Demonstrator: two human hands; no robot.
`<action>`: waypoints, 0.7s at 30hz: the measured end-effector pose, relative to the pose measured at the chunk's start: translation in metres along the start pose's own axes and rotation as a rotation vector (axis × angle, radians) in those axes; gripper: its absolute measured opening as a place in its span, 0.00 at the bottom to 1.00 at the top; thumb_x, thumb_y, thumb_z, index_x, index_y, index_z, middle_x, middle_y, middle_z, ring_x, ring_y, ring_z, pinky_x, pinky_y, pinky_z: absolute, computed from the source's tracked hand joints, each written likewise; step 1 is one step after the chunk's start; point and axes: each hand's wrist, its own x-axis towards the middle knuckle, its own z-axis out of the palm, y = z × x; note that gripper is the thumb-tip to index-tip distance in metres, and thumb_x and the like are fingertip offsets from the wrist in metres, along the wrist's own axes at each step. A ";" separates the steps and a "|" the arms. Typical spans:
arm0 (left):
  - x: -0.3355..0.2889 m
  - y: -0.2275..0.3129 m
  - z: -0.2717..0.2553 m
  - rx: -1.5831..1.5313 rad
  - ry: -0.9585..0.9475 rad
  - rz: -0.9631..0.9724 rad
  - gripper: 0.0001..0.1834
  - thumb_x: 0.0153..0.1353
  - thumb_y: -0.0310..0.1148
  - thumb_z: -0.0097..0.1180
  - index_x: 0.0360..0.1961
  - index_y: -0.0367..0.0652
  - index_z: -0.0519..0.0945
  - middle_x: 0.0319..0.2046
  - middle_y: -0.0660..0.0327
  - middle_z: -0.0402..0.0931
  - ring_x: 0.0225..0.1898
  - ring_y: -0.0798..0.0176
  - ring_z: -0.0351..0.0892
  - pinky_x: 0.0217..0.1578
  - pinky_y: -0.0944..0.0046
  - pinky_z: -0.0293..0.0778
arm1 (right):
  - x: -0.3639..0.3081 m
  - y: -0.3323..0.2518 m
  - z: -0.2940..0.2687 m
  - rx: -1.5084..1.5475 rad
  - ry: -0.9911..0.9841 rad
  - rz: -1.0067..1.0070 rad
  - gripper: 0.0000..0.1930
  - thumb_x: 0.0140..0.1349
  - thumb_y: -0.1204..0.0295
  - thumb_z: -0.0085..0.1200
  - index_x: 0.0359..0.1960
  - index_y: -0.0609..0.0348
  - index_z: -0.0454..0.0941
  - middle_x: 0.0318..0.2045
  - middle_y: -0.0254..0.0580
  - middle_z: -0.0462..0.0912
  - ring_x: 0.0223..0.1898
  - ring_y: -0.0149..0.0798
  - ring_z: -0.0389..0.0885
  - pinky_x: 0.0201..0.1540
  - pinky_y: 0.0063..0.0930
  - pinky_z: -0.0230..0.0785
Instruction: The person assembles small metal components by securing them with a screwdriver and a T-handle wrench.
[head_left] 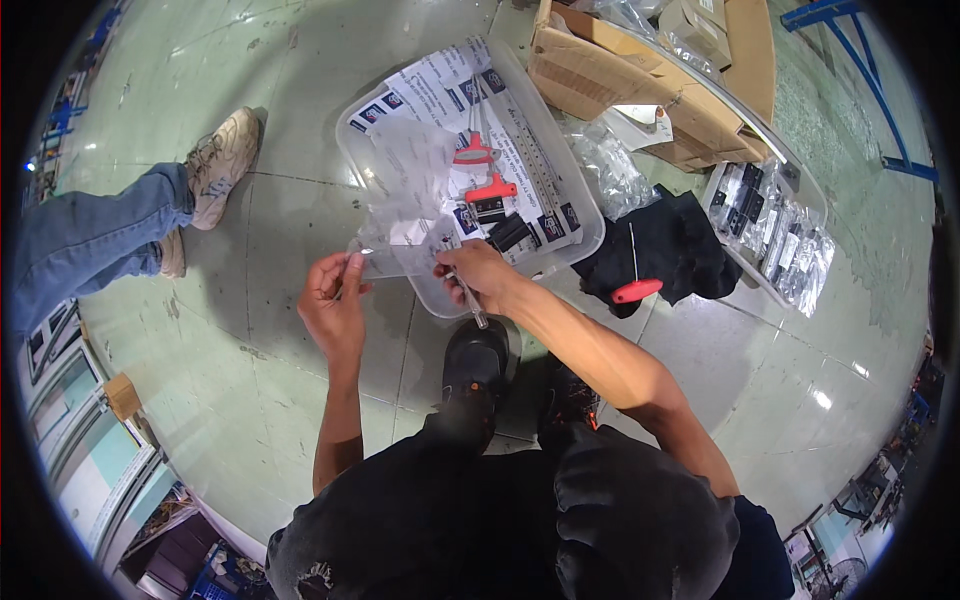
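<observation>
While both hands work apart over the near edge of a translucent plastic bin (435,298), the head view shows the left hand (333,300) pinching clear plastic film (385,262) between thumb and fingers, just outside the bin's near left corner. The film stretches toward the right hand (480,275), which is closed around a slim, shiny rod-like piece (474,309) that points down toward the person's shoes; whether this is a tool or a wrapped part, I cannot tell.

The step in hand looks like unwrapping or bagging a small part. The next move probably calls for the left hand to keep the film taut and the right to guide the slim piece clear of it, or into it, without snagging.

Inside the bin, on printed paper, lie two red-handled tools (490,188) and, near the right hand, a black cylindrical part (509,233). Further right on the floor, a red T-handle driver (637,290) rests on black cloth (682,240), probably within easy reach if needed.
</observation>
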 end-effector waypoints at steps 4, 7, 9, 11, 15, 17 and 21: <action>0.005 -0.003 -0.007 -0.114 -0.028 0.018 0.11 0.67 0.28 0.54 0.47 0.32 0.78 0.39 0.58 0.80 0.36 0.71 0.79 0.36 0.68 0.82 | -0.007 0.003 0.002 0.036 -0.059 0.047 0.07 0.68 0.69 0.47 0.36 0.59 0.68 0.26 0.41 0.75 0.18 0.30 0.69 0.14 0.25 0.64; 0.010 -0.007 -0.014 -0.196 -0.120 0.036 0.15 0.68 0.25 0.49 0.54 0.33 0.75 0.43 0.55 0.79 0.42 0.68 0.79 0.44 0.64 0.82 | -0.008 0.005 -0.001 0.031 -0.071 0.032 0.07 0.69 0.68 0.46 0.40 0.59 0.67 0.27 0.41 0.75 0.18 0.30 0.70 0.15 0.25 0.66; 0.011 -0.009 -0.018 -0.235 -0.178 0.050 0.17 0.69 0.24 0.47 0.58 0.34 0.73 0.46 0.54 0.78 0.45 0.67 0.79 0.47 0.62 0.81 | -0.011 0.006 0.001 0.051 -0.072 0.027 0.06 0.70 0.69 0.44 0.42 0.58 0.67 0.27 0.41 0.75 0.19 0.30 0.71 0.16 0.24 0.67; 0.011 -0.007 -0.021 -0.347 -0.320 -0.021 0.22 0.67 0.20 0.46 0.63 0.35 0.67 0.52 0.53 0.76 0.51 0.64 0.77 0.51 0.60 0.79 | -0.016 0.005 0.004 0.101 -0.126 -0.016 0.07 0.71 0.71 0.42 0.47 0.57 0.65 0.30 0.42 0.76 0.21 0.31 0.72 0.19 0.25 0.70; 0.008 0.005 -0.022 -0.365 -0.381 -0.127 0.26 0.65 0.18 0.47 0.65 0.35 0.63 0.51 0.53 0.77 0.51 0.63 0.78 0.51 0.61 0.79 | -0.020 0.001 -0.004 0.032 -0.180 -0.057 0.07 0.71 0.73 0.42 0.48 0.56 0.66 0.34 0.43 0.77 0.26 0.32 0.77 0.24 0.27 0.75; 0.007 0.010 -0.020 -0.182 -0.333 -0.084 0.24 0.64 0.18 0.51 0.62 0.34 0.68 0.47 0.54 0.79 0.46 0.66 0.80 0.46 0.66 0.79 | -0.024 0.000 -0.004 0.015 -0.203 -0.049 0.11 0.71 0.74 0.40 0.53 0.57 0.65 0.39 0.46 0.78 0.33 0.38 0.80 0.32 0.35 0.81; 0.006 -0.005 -0.025 -0.057 -0.246 0.014 0.19 0.62 0.20 0.55 0.55 0.32 0.74 0.42 0.56 0.82 0.40 0.70 0.80 0.40 0.71 0.77 | -0.038 -0.001 0.005 0.036 -0.224 -0.053 0.14 0.72 0.74 0.39 0.57 0.57 0.63 0.43 0.47 0.78 0.38 0.41 0.81 0.39 0.41 0.83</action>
